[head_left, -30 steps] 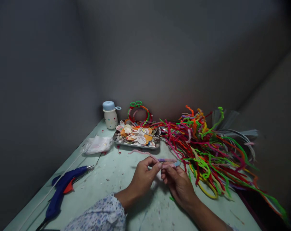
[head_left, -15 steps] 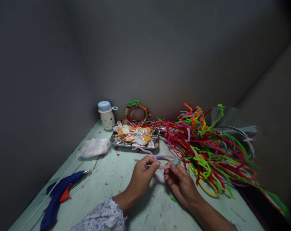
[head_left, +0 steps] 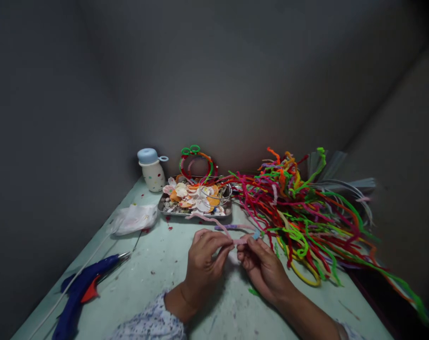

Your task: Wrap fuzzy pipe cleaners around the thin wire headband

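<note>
Between my hands is a headband wrapped in fuzzy pipe cleaner (head_left: 240,241), pink near my fingers, with purple and light blue stretches on its far side. My left hand (head_left: 208,255) pinches the pink wrapping, and a loose pink pipe cleaner end (head_left: 210,219) sticks out beyond its fingertips towards the tray. My right hand (head_left: 262,267) grips the band on the right, thumb on top, close to the light blue piece (head_left: 256,234). Fingers hide part of the band.
Behind my hands stands a metal tray (head_left: 196,216) of shells and flower shapes. A large heap of pipe cleaners (head_left: 292,212) spreads at right. To the left lie a blue glue gun (head_left: 83,288) and a plastic bag (head_left: 135,219); a white bottle (head_left: 152,175) stands behind.
My left hand has turned, its fingers now folded over the pink pipe cleaner, and the loose end has swung slightly left. My right hand keeps its hold. The whole view has shifted a little.
</note>
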A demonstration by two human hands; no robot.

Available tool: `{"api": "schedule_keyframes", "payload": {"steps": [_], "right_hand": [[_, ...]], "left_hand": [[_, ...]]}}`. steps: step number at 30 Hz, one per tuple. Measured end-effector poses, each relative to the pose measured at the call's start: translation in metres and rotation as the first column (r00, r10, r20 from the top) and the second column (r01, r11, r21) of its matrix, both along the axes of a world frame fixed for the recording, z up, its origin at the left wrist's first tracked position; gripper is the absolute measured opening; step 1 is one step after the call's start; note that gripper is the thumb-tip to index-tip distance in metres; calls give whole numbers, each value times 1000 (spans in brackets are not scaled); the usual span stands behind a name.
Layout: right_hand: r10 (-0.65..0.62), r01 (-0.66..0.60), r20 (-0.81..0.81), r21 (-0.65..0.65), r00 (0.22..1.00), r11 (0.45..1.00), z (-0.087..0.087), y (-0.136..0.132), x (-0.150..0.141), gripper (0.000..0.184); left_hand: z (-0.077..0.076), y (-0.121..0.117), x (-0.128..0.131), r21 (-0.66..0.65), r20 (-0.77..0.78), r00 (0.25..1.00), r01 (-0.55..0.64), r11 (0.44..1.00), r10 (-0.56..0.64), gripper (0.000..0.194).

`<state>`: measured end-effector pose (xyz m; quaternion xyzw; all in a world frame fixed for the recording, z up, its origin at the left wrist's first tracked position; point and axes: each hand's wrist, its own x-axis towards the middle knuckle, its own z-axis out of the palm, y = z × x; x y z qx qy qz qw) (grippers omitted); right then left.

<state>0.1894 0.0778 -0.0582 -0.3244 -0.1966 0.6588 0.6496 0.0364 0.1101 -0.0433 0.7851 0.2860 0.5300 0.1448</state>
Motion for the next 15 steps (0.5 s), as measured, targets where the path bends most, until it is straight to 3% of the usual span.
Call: {"api": "schedule_keyframes", "payload": {"steps": [5,15], "right_hand": [[12,-12,-32,2,999,1000,-1,-2,-1,17],[48,-47,-56,28,997,999,-1,-3,0,14]], "left_hand": [[-2,1,-1,88,-9,999,-30,996,31,23],[0,-2,-2,90,1,998,-64,994,64,21]]}}
